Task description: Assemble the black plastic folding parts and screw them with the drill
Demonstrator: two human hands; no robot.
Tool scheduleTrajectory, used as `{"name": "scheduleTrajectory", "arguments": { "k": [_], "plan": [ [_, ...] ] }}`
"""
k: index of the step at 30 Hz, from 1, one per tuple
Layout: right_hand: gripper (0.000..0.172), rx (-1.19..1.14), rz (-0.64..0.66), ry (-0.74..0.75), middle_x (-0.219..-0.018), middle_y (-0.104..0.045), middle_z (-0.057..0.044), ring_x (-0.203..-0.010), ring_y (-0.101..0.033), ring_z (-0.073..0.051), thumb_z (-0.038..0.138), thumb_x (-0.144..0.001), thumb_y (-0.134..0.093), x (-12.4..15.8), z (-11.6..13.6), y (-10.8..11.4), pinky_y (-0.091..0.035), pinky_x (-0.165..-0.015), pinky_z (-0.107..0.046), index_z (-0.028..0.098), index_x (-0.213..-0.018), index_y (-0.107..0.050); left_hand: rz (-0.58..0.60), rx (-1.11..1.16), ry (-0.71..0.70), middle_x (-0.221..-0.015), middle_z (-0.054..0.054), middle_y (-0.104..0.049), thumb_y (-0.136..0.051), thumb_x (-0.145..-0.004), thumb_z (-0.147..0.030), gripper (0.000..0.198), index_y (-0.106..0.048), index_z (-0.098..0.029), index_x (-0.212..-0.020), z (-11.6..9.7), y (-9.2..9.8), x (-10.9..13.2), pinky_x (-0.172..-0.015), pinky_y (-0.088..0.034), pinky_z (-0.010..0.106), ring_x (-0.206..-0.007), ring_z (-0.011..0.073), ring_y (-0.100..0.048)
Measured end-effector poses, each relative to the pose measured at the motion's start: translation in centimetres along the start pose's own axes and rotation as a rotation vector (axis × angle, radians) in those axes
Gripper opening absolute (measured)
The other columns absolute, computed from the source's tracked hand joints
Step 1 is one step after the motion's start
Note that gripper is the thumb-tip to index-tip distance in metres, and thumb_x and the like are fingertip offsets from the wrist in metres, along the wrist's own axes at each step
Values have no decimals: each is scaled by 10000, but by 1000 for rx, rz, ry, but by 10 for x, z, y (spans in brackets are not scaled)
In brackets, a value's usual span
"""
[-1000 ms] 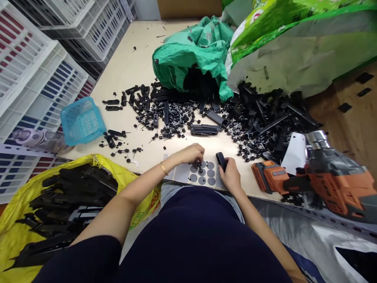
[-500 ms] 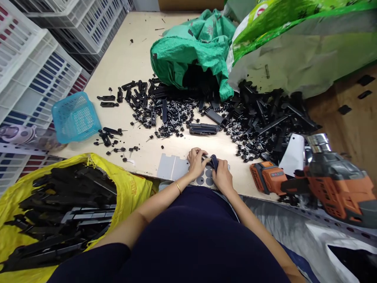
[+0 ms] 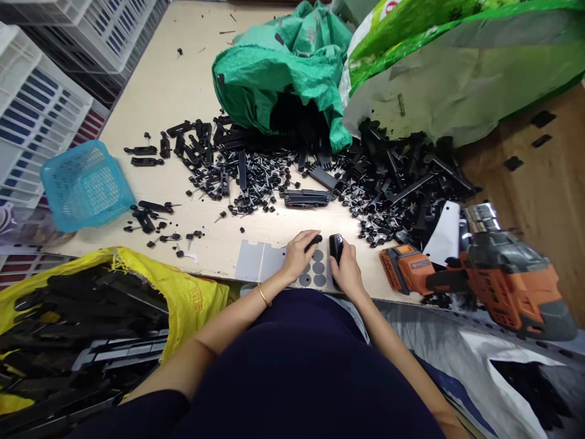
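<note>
At the lower middle of the frame we have both hands at the near edge of the table, just above a grey sheet with dark round pads. Our left hand is curled narrow around a small black part, whose tip pokes out to the right past the fingers; the part looks like a short pin or knob, though it is too small for us to tell. Our right hand is closed on a black oblong piece, held upright with its top clear of the fingers. The two pieces are near each other but apart, with a strip of the grey sheet between them. Above the hands, across the middle of the frame, lies a wide scatter of black parts, spilling from a green sack at upper middle. A blue basket sits at middle left, a yellow bag of black strips at lower left, and an orange power driver at right, just beside the right hand's side of the table.
</note>
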State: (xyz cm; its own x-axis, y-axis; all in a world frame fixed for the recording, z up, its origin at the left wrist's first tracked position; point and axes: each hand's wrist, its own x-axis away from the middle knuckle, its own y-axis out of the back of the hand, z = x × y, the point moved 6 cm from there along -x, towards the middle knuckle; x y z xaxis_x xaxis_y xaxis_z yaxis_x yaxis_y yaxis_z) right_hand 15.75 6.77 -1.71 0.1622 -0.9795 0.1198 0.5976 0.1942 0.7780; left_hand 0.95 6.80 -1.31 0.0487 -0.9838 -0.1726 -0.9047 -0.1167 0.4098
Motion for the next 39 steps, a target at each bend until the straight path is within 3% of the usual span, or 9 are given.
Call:
{"name": "scheduleTrajectory", "arguments": {
  "k": [3, 8, 11, 17, 24, 29, 35, 39],
  "plan": [
    [559, 103, 63, 53, -1077, -490, -141, -964, -550, -275, 159, -774, -432, 2, 6, -6, -477, -854, -444, 134, -1329, -376, 108, -205, -150, -1088, 66, -646, -492, -840, -33, 386, -611, -193, -1171, -6, -4, 2, -904, -514, 332, -1022, 168, -592],
    [480, 141, -4, 106, -1066, -495, -160, -964, -528, -287, 214, -818, -454, 1, 11, -12, -476, -857, -464, 111, -1286, -422, 129, -378, -180, -964, 60, -707, -642, -808, -167, 397, -598, -191, -1201, 12, -4, -1, -933, -459, 445, -1057, 242, -573],
    [454, 98, -1, 109, -1062, -500, -158, -971, -527, -283, 291, -864, -445, 1, 8, -13, -485, -853, -450, 111, -1280, -433, 116, -330, -192, -1053, 64, -701, -645, -820, -224, 289, -645, -203, -1109, 20, -1, 0, -962, -428, 454, -1122, 239, -552],
    [462, 41, -37, 150, -1062, -498, -133, -978, -528, -262, 233, -857, -432, 2, 7, -12, -489, -855, -442, 158, -1312, -402, 26, -297, -186, -1089, 53, -698, -618, -826, -148, 332, -615, -202, -1153, 20, -2, 9, -973, -413, 449, -1160, 231, -541],
    [486, 0, -20, 195, -1013, -478, -103, -929, -533, -238, 181, -826, -445, 0, 7, -12, -505, -821, -412, 170, -1310, -406, 64, -293, -199, -1042, 71, -712, -605, -841, -176, 302, -621, -189, -1142, 21, -8, 3, -1003, -395, 478, -1213, 240, -525],
    [495, -31, -19, 181, -1001, -469, -92, -935, -525, -237, 188, -830, -447, 1, 6, -11, -498, -835, -417, 183, -1322, -390, 23, -313, -120, -1123, 81, -683, -570, -860, -172, 309, -608, -189, -1167, 22, -10, 4, -1094, -286, 551, -1313, 256, -429],
    [501, -32, -5, 167, -1002, -461, -96, -930, -521, -235, 174, -819, -447, 1, 6, -12, -503, -824, -406, 165, -1317, -396, 134, -291, -196, -1146, 93, -672, -592, -853, -207, 302, -612, -188, -1154, 26, -12, 4, -1111, -223, 600, -1360, 275, -353],
    [510, -49, -19, 164, -1000, -462, -94, -931, -520, -233, 162, -809, -444, 1, 5, -12, -498, -829, -402, 167, -1317, -400, 47, -291, -143, -1202, 102, -642, -529, -888, -200, 324, -569, -187, -1209, 23, -14, 10, -1117, -235, 584, -1381, 247, -320]
  ]
}}
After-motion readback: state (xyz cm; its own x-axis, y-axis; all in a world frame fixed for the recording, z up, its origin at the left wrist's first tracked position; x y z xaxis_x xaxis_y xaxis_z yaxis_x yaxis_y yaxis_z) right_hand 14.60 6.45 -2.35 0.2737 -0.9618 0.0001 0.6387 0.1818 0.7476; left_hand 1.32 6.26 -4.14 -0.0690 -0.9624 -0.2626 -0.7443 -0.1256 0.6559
